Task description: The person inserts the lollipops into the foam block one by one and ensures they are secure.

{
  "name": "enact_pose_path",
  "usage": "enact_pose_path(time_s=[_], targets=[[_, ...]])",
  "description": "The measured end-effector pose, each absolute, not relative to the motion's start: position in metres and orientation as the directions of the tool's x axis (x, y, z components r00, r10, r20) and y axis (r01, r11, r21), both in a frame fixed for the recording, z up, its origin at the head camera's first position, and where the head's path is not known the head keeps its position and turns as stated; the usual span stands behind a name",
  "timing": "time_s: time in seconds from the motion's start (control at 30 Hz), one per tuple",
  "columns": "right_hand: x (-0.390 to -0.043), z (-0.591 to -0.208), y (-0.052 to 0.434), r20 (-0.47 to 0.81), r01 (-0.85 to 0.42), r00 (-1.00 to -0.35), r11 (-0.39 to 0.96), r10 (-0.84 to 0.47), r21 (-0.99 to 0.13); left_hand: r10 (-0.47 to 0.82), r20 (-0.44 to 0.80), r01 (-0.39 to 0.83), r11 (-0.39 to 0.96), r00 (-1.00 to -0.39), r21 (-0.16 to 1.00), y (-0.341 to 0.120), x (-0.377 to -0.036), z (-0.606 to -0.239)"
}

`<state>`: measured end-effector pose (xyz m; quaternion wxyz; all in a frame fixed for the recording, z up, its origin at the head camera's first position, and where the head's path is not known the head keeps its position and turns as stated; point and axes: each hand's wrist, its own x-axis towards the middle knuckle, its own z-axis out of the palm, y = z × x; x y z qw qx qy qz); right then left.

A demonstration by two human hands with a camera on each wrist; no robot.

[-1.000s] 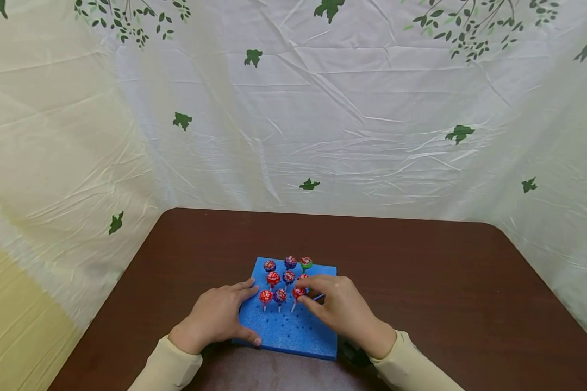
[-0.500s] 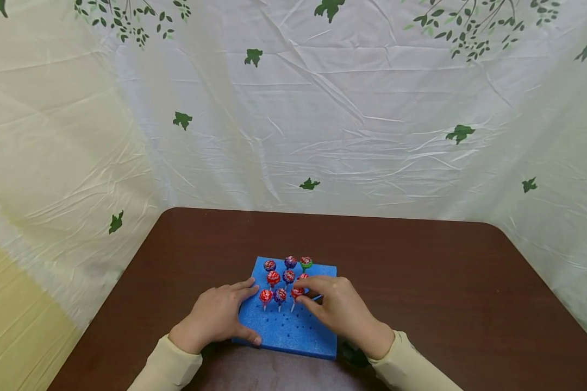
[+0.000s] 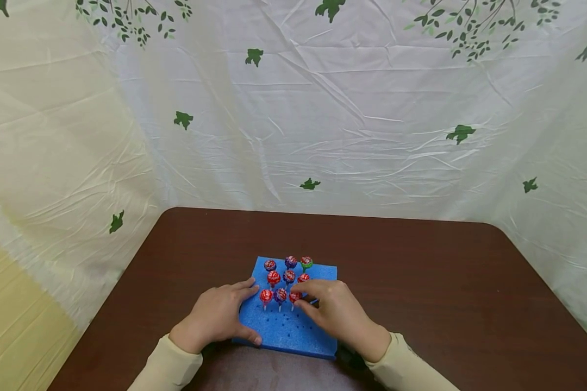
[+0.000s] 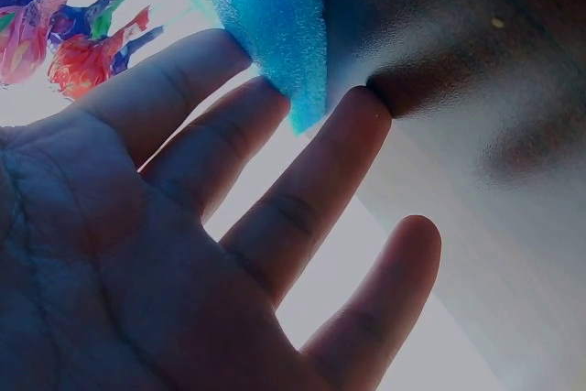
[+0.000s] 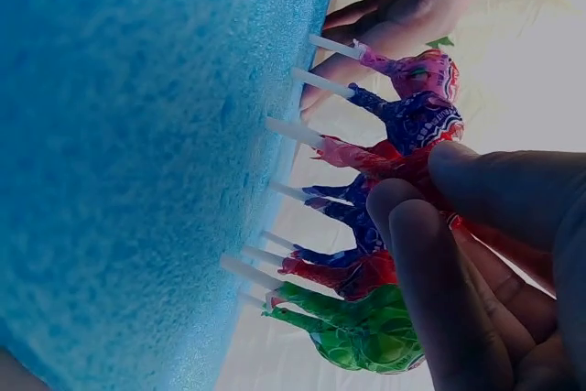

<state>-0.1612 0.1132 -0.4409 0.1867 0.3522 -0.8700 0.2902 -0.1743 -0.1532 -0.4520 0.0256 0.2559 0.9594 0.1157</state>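
Right hand (image 3: 339,315) grip pinching red lollipop (image 3: 295,296) head, stick near vertical in blue foam block (image 3: 293,332) (slightly tilted). Left hand (image 3: 217,315) fingers spread, steadying block edge on tabletop (image 3: 420,271).

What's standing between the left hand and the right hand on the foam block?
In the head view, two lollipops stand in the blue foam block between the left hand and right hand, which pinches a third, red lollipop.

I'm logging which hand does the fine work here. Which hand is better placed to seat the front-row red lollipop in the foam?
Probably the right hand: its fingertips already pinch the red lollipop standing in the blue foam block. The left hand lies with straight fingers against the block's left edge, steadying it.
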Motion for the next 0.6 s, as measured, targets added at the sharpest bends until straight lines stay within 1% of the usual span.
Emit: enact_pose_path(time_s=[0.3,0.6], targets=[[-0.1607,-0.441,0.1128,0.523,-0.712,-0.69,0.602,-0.501,-0.362,0.49,0.0,0.477,0.848,-0.872,0.23,-0.1529,-0.1753,-0.452],[-0.16,-0.4402,0.1135,0.5,-0.7,-0.705,0.606,-0.502,-0.378,0.484,-0.012,0.467,0.85,-0.875,0.243,-0.1516,-0.1734,-0.4492]])
